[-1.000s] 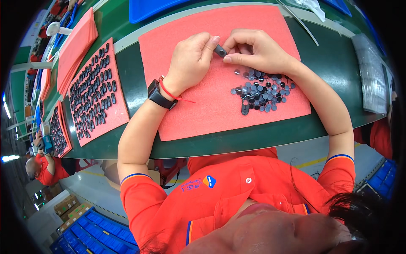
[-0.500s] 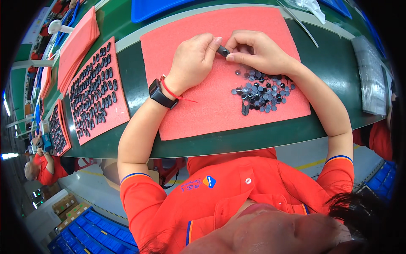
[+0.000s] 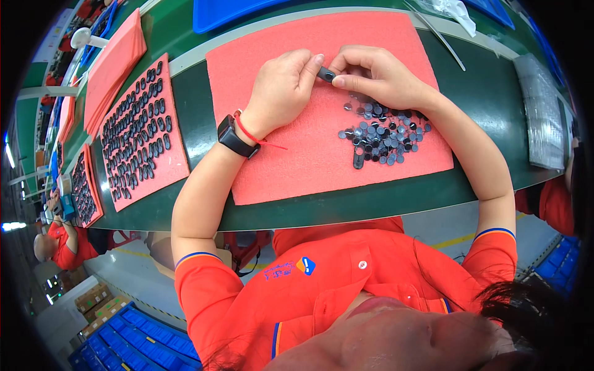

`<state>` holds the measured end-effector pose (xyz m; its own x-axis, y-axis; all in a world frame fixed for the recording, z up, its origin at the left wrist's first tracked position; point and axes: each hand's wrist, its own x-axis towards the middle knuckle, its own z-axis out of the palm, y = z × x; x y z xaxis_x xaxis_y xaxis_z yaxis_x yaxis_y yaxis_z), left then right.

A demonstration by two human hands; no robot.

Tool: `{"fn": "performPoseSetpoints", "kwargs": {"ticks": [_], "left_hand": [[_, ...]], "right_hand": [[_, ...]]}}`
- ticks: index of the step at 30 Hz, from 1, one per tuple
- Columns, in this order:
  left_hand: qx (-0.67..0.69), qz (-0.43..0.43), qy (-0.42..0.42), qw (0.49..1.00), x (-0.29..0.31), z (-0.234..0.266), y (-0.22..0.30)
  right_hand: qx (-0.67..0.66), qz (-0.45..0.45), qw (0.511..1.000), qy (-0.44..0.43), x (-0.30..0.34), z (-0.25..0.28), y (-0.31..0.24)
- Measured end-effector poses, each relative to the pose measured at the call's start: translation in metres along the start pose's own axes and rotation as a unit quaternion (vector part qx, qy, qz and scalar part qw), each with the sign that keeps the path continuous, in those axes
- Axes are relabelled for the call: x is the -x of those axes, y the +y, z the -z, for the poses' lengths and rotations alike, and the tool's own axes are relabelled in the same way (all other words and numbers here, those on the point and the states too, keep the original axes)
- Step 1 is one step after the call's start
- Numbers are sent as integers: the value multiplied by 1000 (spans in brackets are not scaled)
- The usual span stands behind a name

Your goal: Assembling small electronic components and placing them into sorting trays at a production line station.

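Note:
Above a pink foam sheet point(image 3: 278, 167), a small dark oblong casing point(image 3: 326, 74) with a rounded end is held between both hands. My left hand point(image 3: 286, 86) pinches its left end between thumb and fingers. At the other end, my right hand point(image 3: 374, 75) has thumb and forefinger closed on the casing's rounded tip; whether a small disc is also between them I cannot tell. Just below my right hand lies a loose pile of small round discs point(image 3: 387, 139), some grey and some shiny black. Another dark casing point(image 3: 359, 158) rests at the pile's lower left edge.
To the left, a pink foam sheet point(image 3: 176, 157) carries rows of dark casings point(image 3: 133, 133), with stacked foam sheets point(image 3: 114, 68) beyond. A blue tray point(image 3: 229, 13) sits at the back. Clear plastic trays point(image 3: 539, 111) are stacked at right, near a thin metal strip point(image 3: 439, 37).
The casing and both hands have barely shifted. My right fingertips sit slightly differently on the casing's rounded end.

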<state>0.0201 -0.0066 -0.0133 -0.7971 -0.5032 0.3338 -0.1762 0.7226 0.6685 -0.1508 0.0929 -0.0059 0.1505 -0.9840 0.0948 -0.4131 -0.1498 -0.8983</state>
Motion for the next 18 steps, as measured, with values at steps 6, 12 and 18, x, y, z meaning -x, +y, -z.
{"fn": "performPoseSetpoints", "kwargs": {"ticks": [6, 12, 18], "left_hand": [[0, -7, 5, 1000, 0, -1, 0], [-4, -6, 6, 1000, -1, 0, 1], [0, -9, 21, 1000, 1, -2, -2]], "right_hand": [[16, 19, 1000, -5, 0, 2, 2], [16, 25, 1000, -9, -1, 3, 1], [7, 17, 1000, -14, -2, 2, -2]]}}
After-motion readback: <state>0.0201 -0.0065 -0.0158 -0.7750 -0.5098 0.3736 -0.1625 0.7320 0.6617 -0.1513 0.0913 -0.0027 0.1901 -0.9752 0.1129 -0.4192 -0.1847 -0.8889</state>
